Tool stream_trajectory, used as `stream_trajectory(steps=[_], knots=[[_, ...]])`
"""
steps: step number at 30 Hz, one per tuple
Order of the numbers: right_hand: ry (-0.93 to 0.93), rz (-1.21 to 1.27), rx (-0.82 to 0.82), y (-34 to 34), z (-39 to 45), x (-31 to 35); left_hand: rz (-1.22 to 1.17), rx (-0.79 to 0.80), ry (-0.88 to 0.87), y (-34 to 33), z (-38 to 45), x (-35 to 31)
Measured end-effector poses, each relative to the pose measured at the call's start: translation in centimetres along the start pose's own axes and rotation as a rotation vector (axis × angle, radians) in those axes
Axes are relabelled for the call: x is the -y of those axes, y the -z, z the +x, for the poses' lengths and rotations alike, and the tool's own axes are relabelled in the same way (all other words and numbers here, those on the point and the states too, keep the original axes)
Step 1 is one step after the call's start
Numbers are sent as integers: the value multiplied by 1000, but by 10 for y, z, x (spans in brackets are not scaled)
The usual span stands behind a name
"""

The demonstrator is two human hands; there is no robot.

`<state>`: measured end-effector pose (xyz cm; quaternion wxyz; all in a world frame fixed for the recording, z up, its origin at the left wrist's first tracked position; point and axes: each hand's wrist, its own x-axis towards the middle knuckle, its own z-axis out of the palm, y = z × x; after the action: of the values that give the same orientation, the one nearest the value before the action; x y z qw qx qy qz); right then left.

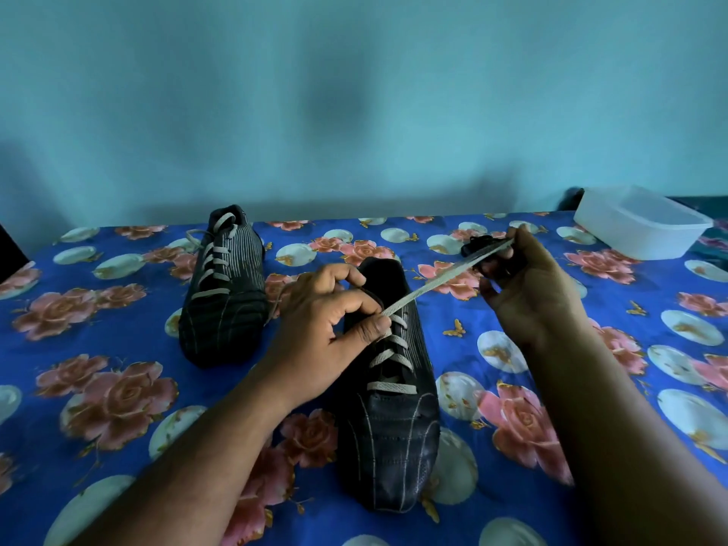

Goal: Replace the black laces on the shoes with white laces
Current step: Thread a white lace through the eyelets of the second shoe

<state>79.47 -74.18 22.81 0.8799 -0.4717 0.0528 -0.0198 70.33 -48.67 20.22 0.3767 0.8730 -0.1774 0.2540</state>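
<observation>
Nearest, the right-hand shoe (390,407) lies on the floral bed (591,329), white lace (445,275) taut between both hands. Left hand (319,329) pinches it at the top eyelets; right hand (528,285) grips its end. Overpulling could cinch rows unevenly or tip the shoe.

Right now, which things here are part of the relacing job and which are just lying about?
Part of the job:
near shoe
white lace, pulled by the right hand
left hand at the eyelets
far shoe
black laces

Lying about:
plastic container
floral cloth

Both forearms reach forward; left grip (335,313) and right grip (524,277) pinch closed.
</observation>
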Motion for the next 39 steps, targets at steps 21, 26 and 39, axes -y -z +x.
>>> stream_trajectory(steps=[21,26,39], knots=[[319,-243,609,-57,-73,-45,-211,-82,-83,-1,4,-15],[251,-149,611,-58,-74,-45,-197,-141,-127,1,4,-22],[203,-372,325,-35,-43,-18,-543,-210,159,29,9,-9]])
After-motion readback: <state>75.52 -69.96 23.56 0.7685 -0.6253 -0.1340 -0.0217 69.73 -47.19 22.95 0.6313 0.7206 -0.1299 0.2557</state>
